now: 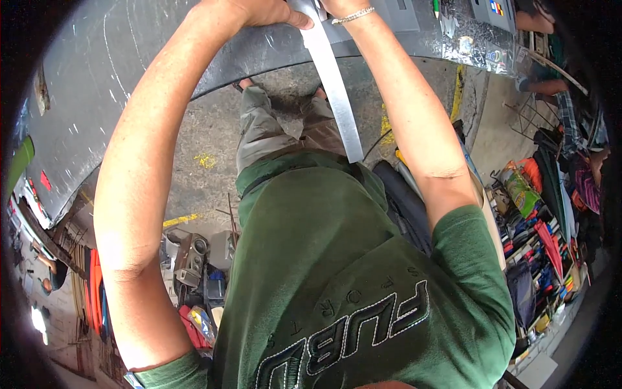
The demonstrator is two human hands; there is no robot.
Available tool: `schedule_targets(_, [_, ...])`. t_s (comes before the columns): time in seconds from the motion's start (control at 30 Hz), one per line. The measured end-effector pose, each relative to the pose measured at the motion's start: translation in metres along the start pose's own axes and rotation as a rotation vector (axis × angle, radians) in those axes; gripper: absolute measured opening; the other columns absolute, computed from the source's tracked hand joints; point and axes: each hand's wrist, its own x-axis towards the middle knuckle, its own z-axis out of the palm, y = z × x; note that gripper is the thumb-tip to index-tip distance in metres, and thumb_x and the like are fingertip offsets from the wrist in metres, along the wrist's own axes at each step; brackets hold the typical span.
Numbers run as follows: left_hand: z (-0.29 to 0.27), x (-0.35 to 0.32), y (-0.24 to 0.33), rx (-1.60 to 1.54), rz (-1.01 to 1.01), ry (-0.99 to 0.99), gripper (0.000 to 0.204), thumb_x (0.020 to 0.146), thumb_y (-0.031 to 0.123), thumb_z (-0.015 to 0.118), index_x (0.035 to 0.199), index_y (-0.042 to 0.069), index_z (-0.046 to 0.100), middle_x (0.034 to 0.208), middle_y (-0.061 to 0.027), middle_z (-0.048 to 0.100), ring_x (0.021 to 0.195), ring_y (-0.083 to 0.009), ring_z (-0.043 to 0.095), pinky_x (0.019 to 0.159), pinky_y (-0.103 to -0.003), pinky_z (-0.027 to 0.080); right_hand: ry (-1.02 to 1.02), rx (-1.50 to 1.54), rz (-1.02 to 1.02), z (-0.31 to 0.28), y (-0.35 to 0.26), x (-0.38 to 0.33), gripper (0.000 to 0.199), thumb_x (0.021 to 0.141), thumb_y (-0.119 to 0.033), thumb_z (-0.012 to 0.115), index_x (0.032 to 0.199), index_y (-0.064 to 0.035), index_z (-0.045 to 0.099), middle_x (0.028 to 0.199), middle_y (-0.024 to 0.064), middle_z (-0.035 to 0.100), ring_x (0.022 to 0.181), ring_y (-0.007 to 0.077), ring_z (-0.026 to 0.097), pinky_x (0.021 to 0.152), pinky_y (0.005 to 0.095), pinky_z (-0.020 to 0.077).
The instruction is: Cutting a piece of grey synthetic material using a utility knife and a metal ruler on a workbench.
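Note:
A long, shiny metal strip (334,91) runs from between my hands, over the near edge of the dark table (259,55), and its far end hangs free in front of my waist. My left hand (275,11) is at the top of the picture, its thumb pressed against the strip's left side; its other fingers are partly cut off. Just to the right, my right hand (338,6) is beside the strip's upper part, below a bracelet on the wrist. Its fingers lie mostly beyond the picture's top edge, so what they hold is hidden.
A grey flat sheet (395,16) and a green pencil (436,8) lie on the scratched tabletop at right. Rolled and stacked coloured materials (541,253) fill the right side. Old equipment (191,259) stands on the floor at left. Other people are at the far sides.

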Motion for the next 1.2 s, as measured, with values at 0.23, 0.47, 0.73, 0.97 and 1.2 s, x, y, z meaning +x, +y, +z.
schedule_targets(0.23, [0.000, -0.009, -0.027, 0.123, -0.045, -0.046, 0.129, 0.067, 0.067, 0.083, 0.154, -0.014, 0.030, 0.161, -0.0380, 0.026, 0.153, -0.0488, 0.023, 0.126, -0.049, 0.023, 0.193, -0.604, -1.243, 0.009, 0.046, 0.031, 0.051, 0.095, -0.002, 0.057, 0.144, 0.0073, 0.045, 0.125, 0.0321, 0.060, 0.108, 0.0509, 0.060, 0.097, 0.0513, 0.0500])
schedule_targets(0.47, [0.022, 0.028, 0.076, 0.953, -0.355, -0.132, 0.131, 0.066, 0.068, 0.083, 0.154, -0.013, 0.029, 0.162, -0.0375, 0.025, 0.153, -0.0485, 0.023, 0.126, -0.050, 0.024, 0.208, -0.726, -1.193, -0.018, 0.068, 0.055, 0.049, 0.097, -0.005, 0.057, 0.144, 0.0078, 0.045, 0.127, 0.0328, 0.060, 0.112, 0.0507, 0.059, 0.100, 0.0514, 0.0489])
schedule_targets(0.73, [0.011, 0.010, 0.061, 0.540, -0.261, -0.150, 0.134, 0.066, 0.070, 0.083, 0.156, -0.012, 0.026, 0.163, -0.0368, 0.024, 0.154, -0.0484, 0.022, 0.126, -0.051, 0.023, 0.146, -0.666, -1.098, 0.003, 0.063, 0.050, 0.049, 0.095, -0.004, 0.056, 0.143, 0.0063, 0.047, 0.125, 0.0336, 0.061, 0.110, 0.0505, 0.060, 0.099, 0.0513, 0.0493])
schedule_targets(0.97, [-0.023, 0.003, 0.059, 0.216, -0.119, -0.245, 0.139, 0.066, 0.073, 0.081, 0.157, -0.014, 0.021, 0.164, -0.0354, 0.021, 0.155, -0.0473, 0.019, 0.127, -0.052, 0.021, 0.221, -0.636, -1.040, 0.012, 0.053, 0.065, 0.054, 0.095, -0.006, 0.056, 0.147, 0.0016, 0.045, 0.118, 0.0322, 0.063, 0.108, 0.0512, 0.060, 0.098, 0.0516, 0.0504])
schedule_targets(1.2, [0.017, 0.029, 0.067, 1.002, -0.555, -0.176, 0.144, 0.062, 0.073, 0.085, 0.156, -0.016, 0.021, 0.167, -0.0303, 0.017, 0.155, -0.0443, 0.017, 0.124, -0.054, 0.025, 0.105, -0.320, -0.018, 0.007, -0.131, -0.096, 0.045, 0.110, -0.019, 0.047, 0.151, -0.0025, 0.043, 0.122, 0.0136, 0.062, 0.099, 0.0173, 0.071, 0.081, 0.0304, 0.0595])
